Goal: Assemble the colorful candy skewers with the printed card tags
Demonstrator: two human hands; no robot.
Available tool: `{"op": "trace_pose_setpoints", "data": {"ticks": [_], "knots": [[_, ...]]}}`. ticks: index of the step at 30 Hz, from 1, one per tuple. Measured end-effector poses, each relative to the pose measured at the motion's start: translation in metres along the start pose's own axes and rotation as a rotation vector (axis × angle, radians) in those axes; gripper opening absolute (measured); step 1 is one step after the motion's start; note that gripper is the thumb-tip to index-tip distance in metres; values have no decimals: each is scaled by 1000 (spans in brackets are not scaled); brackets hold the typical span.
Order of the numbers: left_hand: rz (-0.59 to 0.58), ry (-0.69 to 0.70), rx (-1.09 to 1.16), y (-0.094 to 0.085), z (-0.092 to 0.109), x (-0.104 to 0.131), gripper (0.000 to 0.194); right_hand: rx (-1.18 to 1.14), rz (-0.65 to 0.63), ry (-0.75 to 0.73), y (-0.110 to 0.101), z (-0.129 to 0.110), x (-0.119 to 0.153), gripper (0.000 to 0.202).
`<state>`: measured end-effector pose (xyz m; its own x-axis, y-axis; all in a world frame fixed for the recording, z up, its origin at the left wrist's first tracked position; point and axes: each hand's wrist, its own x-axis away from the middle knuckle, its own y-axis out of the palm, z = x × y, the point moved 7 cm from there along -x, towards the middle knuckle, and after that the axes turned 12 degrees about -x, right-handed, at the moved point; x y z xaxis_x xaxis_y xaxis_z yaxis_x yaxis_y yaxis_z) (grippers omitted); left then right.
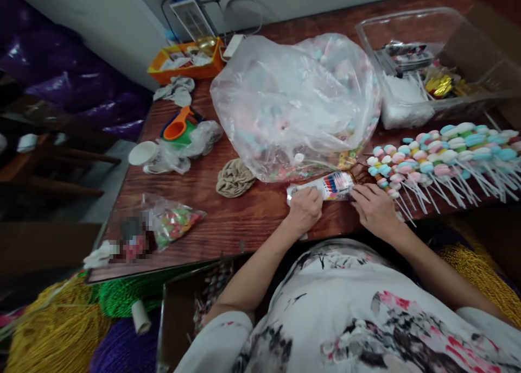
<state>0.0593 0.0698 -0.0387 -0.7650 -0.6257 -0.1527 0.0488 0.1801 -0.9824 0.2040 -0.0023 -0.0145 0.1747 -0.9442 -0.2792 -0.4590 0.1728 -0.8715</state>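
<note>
A silvery-white plastic packet with blue and red print lies at the front edge of the table. My left hand is closed on the packet's left part, fingers curled. At its right end, my right hand grips the edge with bent fingers; the thumb is partly hidden. Just right of that hand lies a pile of pastel marshmallow-like pieces on white sticks. Behind the packet sits a large clear plastic bag with pink and blue pieces showing through.
A clear plastic bin holds sachets and white sticks. On the left are an orange tray, a white cup, an orange scoop, a beige cloth coil and a bag of colourful pieces. Yellow cord bundles lie below the table.
</note>
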Motion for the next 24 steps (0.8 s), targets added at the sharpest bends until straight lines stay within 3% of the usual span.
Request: {"op": "trace_pose_setpoints", "data": {"ticks": [5,10,15,17,20,22,24], "knots": [[203,-98,219,-5,-23,15,17,63,-99,4,28,-13,-18,41],[261,-190,425,-10,-39,14,18,75,-206,5,37,-15,-32,36],[398,-259,458,-28,-31,-5,17,27,-268,22,41,-18,-31,29],[370,-216,366,-29,-19,-14,16,17,-261,42,43,-19,-31,33],[230,-181,252,-17,-13,-19,17,15,-212,16,42,-24,-29,34],[152,-161,231,-8,-16,-18,17,-8,-137,-54,29,-27,-23,32],[119,-147,235,-2,-19,-14,17,-13,-6,-124,-2,-25,-12,32]]}}
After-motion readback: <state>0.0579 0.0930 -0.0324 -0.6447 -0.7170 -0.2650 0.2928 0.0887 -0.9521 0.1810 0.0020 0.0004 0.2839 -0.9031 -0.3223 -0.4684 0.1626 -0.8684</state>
